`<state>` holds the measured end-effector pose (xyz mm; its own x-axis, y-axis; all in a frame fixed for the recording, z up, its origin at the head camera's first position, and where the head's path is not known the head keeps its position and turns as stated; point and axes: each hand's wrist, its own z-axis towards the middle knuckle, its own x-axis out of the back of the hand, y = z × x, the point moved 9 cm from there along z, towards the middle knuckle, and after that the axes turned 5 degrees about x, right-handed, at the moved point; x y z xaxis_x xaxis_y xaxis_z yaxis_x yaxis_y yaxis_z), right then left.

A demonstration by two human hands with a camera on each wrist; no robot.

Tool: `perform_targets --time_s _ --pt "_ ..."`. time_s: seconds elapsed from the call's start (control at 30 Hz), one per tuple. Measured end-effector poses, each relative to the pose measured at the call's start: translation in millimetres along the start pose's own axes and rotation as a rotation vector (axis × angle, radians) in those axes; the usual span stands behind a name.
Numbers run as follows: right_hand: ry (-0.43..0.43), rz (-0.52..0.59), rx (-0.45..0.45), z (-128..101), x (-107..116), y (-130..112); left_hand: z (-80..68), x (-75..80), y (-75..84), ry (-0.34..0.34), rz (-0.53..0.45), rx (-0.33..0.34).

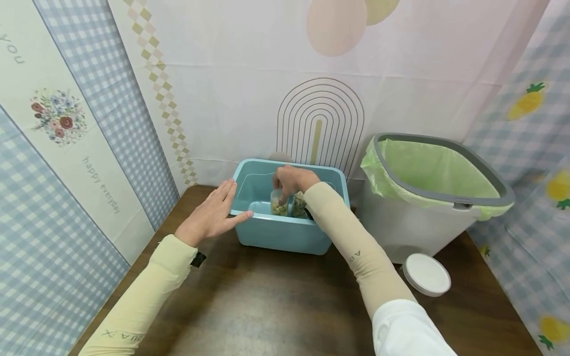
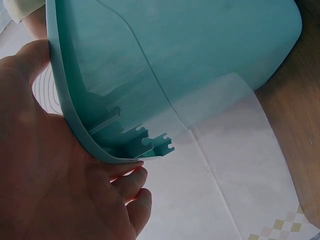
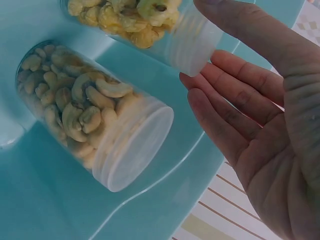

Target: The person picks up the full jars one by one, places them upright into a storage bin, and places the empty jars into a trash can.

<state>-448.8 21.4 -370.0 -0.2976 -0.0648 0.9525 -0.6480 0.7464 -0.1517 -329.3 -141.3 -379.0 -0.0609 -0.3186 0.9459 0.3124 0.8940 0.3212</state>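
Smooth teal plastic tub (image 1: pixel 285 232), left hand (image 1: pixel 213 213) flat on rim, right hand (image 1: pixel 291 182) fingers loose beside clear cashew jar (image 3: pixel 95 120)

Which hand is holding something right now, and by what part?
The right hand touches the open rim of the jar of yellow dried fruit with its fingertips; a firm grip cannot be told. The left hand presses flat on the blue bin.

Jar of yellowish pieces (image 3: pixel 145 22): cut off by the top edge of the right wrist view, its base out of sight; whether the fingers (image 3: pixel 240 35) of the right hand (image 3: pixel 260 130) touch its cap cannot be told. Blue bin (image 2: pixel 175 60): only a wall and rim section shows beside the left hand (image 2: pixel 55 175), itself cropped at the left and bottom edges. Third dark item (image 1: pixel 310 215) behind the right forearm: too hidden to identify.
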Motion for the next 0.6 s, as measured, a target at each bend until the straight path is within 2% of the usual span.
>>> perform_targets --time_s 0.23,0.6 --pt "0.001 -0.007 -0.004 -11.1 8.5 -10.6 -4.5 0.2 -3.0 -0.009 -0.004 -0.012" --pt "0.073 -0.003 -0.033 -43.6 44.1 -24.6 -8.9 0.3 -8.0 -0.028 0.001 -0.02"
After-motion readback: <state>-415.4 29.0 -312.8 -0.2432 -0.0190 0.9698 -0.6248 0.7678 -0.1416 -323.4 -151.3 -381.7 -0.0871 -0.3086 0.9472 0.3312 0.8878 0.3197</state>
